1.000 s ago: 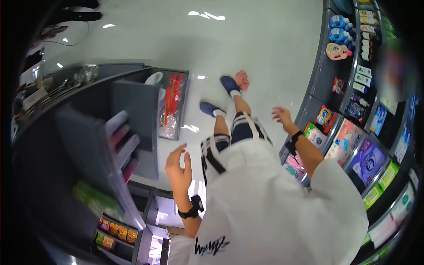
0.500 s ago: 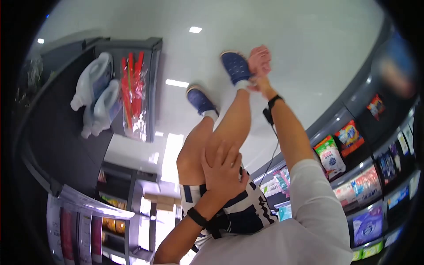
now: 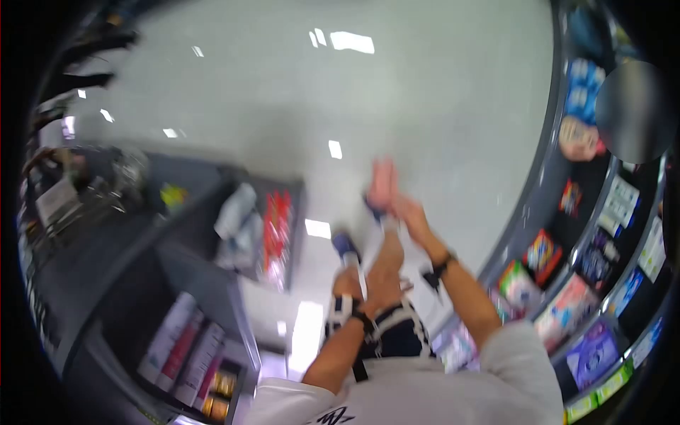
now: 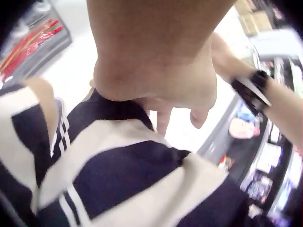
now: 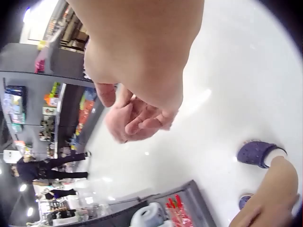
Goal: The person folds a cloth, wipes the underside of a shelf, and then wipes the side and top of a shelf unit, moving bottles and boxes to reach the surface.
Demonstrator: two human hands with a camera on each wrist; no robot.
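Observation:
My right hand (image 3: pixel 411 212) grips a crumpled pink thing (image 3: pixel 383 183) above the floor, near a blue shoe. In the right wrist view the fingers of the right hand (image 5: pixel 137 90) curl round the pink bundle (image 5: pixel 124 124). My left hand (image 3: pixel 384 287) rests on the bent leg by the knee, its fingers spread. The left wrist view shows the left hand (image 4: pixel 156 90) over the striped shorts (image 4: pixel 128 165), its fingertips partly hidden.
Shelves of packets and bottles (image 3: pixel 593 354) curve along the right. At the left stands a grey shelf unit (image 3: pixel 177 262) with jugs and red items (image 3: pixel 276 234) in clear wrap. In the right wrist view a person (image 5: pixel 35 169) stands far off.
From a second ago, my right hand has reached down to the pink thing, taken hold of it and raised it from the floor. My left hand has come to rest on the leg.

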